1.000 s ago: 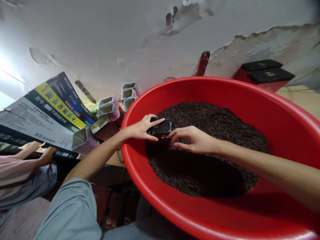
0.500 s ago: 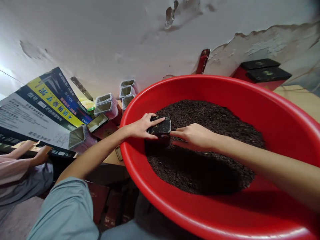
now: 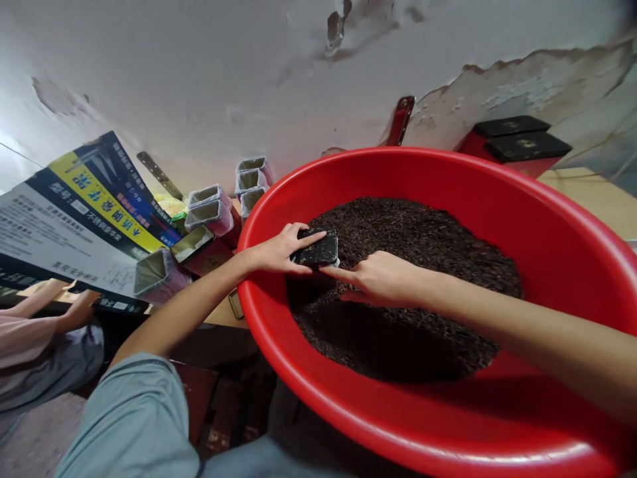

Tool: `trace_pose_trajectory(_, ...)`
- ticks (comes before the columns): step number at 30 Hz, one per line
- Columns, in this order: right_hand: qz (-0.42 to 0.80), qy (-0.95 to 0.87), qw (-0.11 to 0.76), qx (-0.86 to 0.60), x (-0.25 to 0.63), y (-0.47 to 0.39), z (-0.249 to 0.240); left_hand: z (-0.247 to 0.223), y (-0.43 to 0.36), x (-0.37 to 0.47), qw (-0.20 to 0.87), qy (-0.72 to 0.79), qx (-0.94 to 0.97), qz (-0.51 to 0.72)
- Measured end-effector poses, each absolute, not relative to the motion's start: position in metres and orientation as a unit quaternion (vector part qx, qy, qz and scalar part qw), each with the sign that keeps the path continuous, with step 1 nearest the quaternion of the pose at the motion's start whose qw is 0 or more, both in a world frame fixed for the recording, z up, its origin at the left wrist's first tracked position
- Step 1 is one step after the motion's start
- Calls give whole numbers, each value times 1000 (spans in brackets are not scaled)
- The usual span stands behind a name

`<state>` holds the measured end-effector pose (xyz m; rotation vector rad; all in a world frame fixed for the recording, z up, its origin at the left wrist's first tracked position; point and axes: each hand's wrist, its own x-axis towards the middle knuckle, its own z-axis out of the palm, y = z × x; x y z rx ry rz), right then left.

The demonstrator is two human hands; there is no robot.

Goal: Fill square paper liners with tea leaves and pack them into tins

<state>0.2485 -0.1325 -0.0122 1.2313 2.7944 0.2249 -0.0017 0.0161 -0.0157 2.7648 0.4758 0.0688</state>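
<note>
A small tin with a scuffed black lid, rectangular with rounded corners, sits inside the left part of a red basin, its lower body lost in shadow. The left hand, reaching in over the basin's left rim, has hold of the tin, fingers spread across the lid and thumb along the near side. The right hand, coming from the basin's right, points its index finger to the lid's near right corner, where a scrap of pale film shows; its thumb stands apart below, the other fingers are loosely bent, and no object is visible in its grip.

Dark, dry, brittle-looking flakes heap across the basin's floor. The basin is smooth, glossy and oval in view, with a thick rolled rim. Bare sloping wall leaves open room along its right side, while the rim stands close by the left forearm.

Left of the basin, square open tins lined with crinkled film crowd near its edge; beyond them, a co-worker's hands are at a printed board. Behind the basin rises a peeling wall; black-lidded red boxes stand behind its right side.
</note>
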Motion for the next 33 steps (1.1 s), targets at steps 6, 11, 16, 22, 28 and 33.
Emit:
trace_pose_trajectory(6,12,895,39,444,256,-128,-23,-15,15,-2,154,170,973,15)
trace_pose_trajectory(11,-77,887,-24,454,275,-122,-1,-17,15,-1,151,172,973,14)
trace_pose_trajectory(16,-88,874,-24,477,282,-118,3,-17,15,-1,157,175,972,11)
trace_pose_trajectory(22,-120,884,8,453,262,-120,-12,-17,14,-2,149,169,974,17)
trace_pose_trajectory(28,-51,881,60,467,252,-131,-9,-16,12,-1,131,167,977,8)
trace_pose_trajectory(33,-32,862,67,501,260,-138,12,-5,2,3,48,186,980,-45)
